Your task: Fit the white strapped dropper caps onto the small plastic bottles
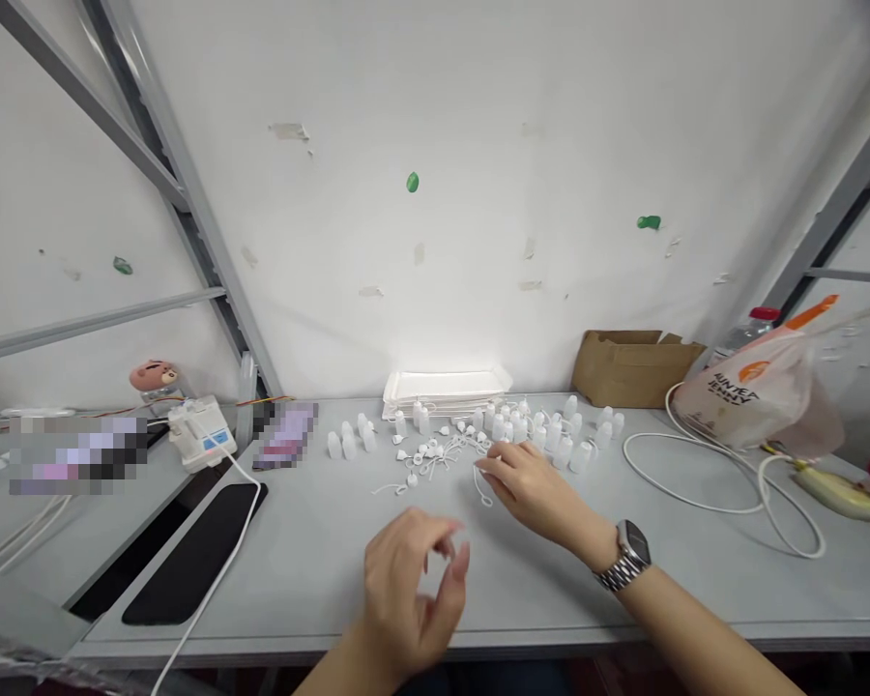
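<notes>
My right hand [526, 483], with a watch on its wrist, is at the pile of small white caps with looped straps [431, 452]. Its fingertips are pinched together, and a white looped strap [485, 500] hangs from them; the strap's upper end is hidden. Closer to me, my left hand [413, 575] hovers over the table with curled fingers, a gap between thumb and forefinger and nothing between them. Several small translucent white bottles [522, 425] stand behind my right hand. A smaller group of bottles [349, 443] stands left of the caps.
White trays [446, 385] are stacked against the wall. A cardboard box [634, 369], a plastic bag [750, 396] and a white cable [685, 503] lie to the right. On the left are a black pad [188, 561] and a white power strip [201, 432] with its cord.
</notes>
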`<state>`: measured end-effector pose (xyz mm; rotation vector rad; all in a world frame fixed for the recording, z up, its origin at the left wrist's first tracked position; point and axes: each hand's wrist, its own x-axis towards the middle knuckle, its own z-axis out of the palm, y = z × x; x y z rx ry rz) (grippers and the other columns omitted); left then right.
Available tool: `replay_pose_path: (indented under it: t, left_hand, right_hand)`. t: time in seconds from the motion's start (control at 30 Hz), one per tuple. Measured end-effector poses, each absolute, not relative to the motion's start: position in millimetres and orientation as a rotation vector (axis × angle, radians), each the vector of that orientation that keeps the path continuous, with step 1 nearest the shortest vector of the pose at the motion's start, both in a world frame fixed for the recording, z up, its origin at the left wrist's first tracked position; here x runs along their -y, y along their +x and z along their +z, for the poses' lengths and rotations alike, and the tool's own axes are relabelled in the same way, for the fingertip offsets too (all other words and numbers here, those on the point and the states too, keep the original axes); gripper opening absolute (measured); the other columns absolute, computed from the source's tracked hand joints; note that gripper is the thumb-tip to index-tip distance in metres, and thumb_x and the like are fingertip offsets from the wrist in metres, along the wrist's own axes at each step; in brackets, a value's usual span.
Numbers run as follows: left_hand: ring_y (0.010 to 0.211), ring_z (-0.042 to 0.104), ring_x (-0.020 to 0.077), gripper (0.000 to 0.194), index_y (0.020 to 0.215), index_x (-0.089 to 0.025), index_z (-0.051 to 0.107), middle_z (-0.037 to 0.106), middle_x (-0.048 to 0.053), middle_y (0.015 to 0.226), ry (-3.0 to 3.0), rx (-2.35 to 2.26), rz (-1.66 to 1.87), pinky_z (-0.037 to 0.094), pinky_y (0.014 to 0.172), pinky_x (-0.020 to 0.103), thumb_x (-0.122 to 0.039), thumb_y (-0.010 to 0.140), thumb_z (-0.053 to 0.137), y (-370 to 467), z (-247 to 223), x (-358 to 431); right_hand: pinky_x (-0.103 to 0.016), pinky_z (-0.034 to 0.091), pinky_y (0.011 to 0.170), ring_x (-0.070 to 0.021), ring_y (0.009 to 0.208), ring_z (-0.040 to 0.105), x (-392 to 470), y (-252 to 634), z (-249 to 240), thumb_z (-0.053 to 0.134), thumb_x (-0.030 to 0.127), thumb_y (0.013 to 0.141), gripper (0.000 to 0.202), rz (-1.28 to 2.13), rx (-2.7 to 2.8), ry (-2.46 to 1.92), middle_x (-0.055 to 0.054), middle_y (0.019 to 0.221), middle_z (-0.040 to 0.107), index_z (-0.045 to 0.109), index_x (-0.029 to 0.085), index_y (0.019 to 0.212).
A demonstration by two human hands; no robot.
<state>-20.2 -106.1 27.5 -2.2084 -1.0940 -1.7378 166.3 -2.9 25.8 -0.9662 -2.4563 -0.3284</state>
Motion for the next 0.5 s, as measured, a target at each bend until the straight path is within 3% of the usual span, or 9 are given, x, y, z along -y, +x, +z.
replay_pose_path:
  t: [0.1, 0.3, 0.4, 0.5]
  left_hand:
    - [0.065, 0.055, 0.0112, 0.021, 0.101, -0.015, 0.053, 0.057, 0.003, 0.074, -2.234, 1.202, -1.866, 0.047, 0.058, 0.025, -0.011, 0.081, 0.045, -24, 33, 91]
    - [0.066, 0.054, 0.0112, 0.017, 0.094, -0.016, 0.056, 0.057, 0.003, 0.078, -1.877, 1.290, -2.259, 0.045, 0.056, 0.024, -0.014, 0.085, 0.042, -44, 46, 101]
    - [0.061, 0.053, 0.0103, 0.015, 0.090, -0.017, 0.056, 0.056, 0.001, 0.072, -1.945, 1.439, -2.144, 0.045, 0.055, 0.023, -0.017, 0.085, 0.042, -43, 45, 100]
    - [0.065, 0.056, 0.0122, 0.017, 0.090, -0.019, 0.057, 0.058, 0.002, 0.075, -2.163, 1.731, -1.738, 0.048, 0.059, 0.024, -0.025, 0.085, 0.043, -41, 37, 92]
  right_hand:
    - [-0.030, 0.039, 0.064, -0.0150, 0.069, 0.051, 10, 166, 22, 0.041, 0.014, 0.087, 0.019, -0.267, 2.532, -0.923, -0.006, 0.084, 0.057, 0.060, 0.017, 0.093]
    - [-0.029, 0.039, 0.061, -0.0150, 0.067, 0.051, 21, 169, 22, 0.041, 0.015, 0.087, 0.020, -0.133, 2.568, -0.972, -0.005, 0.081, 0.058, 0.060, 0.018, 0.092]
    - [-0.030, 0.039, 0.061, -0.0153, 0.065, 0.051, 20, 168, 19, 0.041, 0.015, 0.087, 0.020, -0.143, 2.557, -1.033, -0.005, 0.080, 0.058, 0.060, 0.017, 0.090]
    - [-0.031, 0.040, 0.063, -0.0159, 0.067, 0.052, 15, 170, 16, 0.040, 0.015, 0.087, 0.020, -0.161, 2.515, -1.075, -0.005, 0.080, 0.059, 0.060, 0.017, 0.091]
